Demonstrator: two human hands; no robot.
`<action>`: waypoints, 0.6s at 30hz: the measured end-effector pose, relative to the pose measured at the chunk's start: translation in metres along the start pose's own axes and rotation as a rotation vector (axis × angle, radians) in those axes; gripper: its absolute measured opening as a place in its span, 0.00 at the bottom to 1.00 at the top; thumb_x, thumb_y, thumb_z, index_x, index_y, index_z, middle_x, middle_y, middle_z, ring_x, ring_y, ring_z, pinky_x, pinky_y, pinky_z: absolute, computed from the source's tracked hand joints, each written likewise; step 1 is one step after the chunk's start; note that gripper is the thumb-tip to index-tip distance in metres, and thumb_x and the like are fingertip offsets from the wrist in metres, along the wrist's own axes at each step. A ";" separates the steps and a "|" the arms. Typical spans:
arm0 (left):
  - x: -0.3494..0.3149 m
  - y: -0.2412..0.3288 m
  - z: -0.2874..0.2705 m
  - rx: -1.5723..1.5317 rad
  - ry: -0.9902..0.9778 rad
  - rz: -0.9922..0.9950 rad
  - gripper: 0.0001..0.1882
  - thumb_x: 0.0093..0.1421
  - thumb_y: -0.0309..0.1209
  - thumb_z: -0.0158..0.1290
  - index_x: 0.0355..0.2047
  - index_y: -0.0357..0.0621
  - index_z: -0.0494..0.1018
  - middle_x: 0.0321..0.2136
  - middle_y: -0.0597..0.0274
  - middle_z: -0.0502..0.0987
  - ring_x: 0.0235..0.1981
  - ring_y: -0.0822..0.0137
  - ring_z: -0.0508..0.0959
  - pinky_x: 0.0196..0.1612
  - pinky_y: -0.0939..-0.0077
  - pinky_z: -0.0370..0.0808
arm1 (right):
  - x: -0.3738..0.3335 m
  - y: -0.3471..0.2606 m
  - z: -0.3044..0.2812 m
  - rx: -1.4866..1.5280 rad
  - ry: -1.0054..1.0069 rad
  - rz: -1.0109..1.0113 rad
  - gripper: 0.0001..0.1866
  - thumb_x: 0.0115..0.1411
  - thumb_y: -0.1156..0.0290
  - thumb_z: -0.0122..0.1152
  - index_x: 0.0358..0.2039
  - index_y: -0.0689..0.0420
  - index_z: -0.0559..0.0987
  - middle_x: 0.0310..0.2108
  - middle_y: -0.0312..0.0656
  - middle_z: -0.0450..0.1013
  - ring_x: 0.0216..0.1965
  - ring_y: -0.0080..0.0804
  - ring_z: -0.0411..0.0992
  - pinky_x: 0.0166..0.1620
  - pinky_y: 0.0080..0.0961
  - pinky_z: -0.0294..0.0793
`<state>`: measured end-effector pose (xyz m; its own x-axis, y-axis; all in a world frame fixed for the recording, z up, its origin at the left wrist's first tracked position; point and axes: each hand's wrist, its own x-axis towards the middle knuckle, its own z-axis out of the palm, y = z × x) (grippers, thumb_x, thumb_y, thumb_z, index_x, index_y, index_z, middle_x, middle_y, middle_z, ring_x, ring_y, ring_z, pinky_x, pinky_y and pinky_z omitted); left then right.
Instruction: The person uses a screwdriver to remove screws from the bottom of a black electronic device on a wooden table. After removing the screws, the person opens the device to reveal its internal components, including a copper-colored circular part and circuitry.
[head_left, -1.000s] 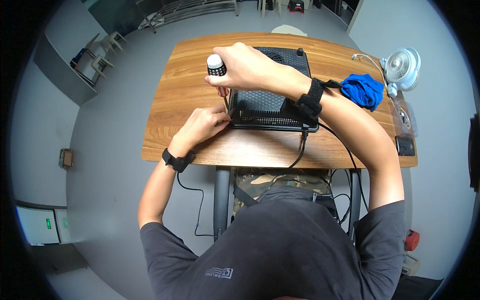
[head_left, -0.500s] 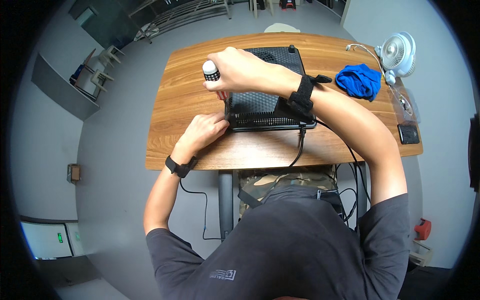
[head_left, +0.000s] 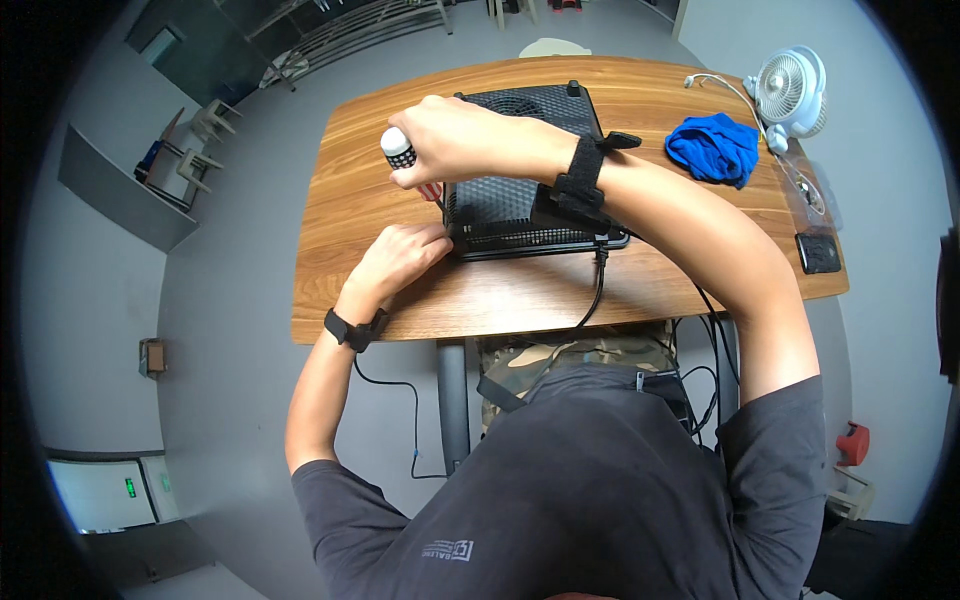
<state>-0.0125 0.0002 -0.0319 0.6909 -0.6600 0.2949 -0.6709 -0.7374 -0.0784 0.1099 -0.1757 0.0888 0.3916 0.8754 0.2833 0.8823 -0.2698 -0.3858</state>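
Observation:
A black box-shaped appliance with a round fan grille and perforated sides lies on the wooden table. My right hand is wrapped round the handle of a screwdriver, which has a white cap, a dotted black band and red-and-white stripes. Its shaft slants down to the appliance's near left corner; the tip is hard to make out there. Beside that corner, my left hand has its fingers curled together against the appliance's edge, with the fingertips partly hidden. Black straps circle both wrists.
A power cord leaves the appliance's near side and hangs over the table edge. On the right lie a crumpled blue cloth, a small white fan, a clear plastic bag and a black phone-like object.
My right hand has shifted a little left, and the screwdriver leans further to the left. My left hand stays at the corner. The whole view has shifted slightly.

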 end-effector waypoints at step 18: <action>-0.004 0.003 0.015 0.058 0.026 -0.001 0.05 0.57 0.28 0.59 0.33 0.43 0.75 0.27 0.62 0.74 0.30 0.61 0.79 0.32 0.66 0.78 | 0.000 0.004 -0.001 0.035 -0.014 0.007 0.22 0.56 0.57 0.73 0.35 0.65 0.80 0.27 0.55 0.81 0.32 0.48 0.83 0.35 0.38 0.82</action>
<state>-0.0130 -0.0013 -0.0471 0.6842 -0.6556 0.3195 -0.6527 -0.7459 -0.1326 0.1139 -0.1777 0.0877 0.3942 0.8791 0.2680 0.8696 -0.2624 -0.4183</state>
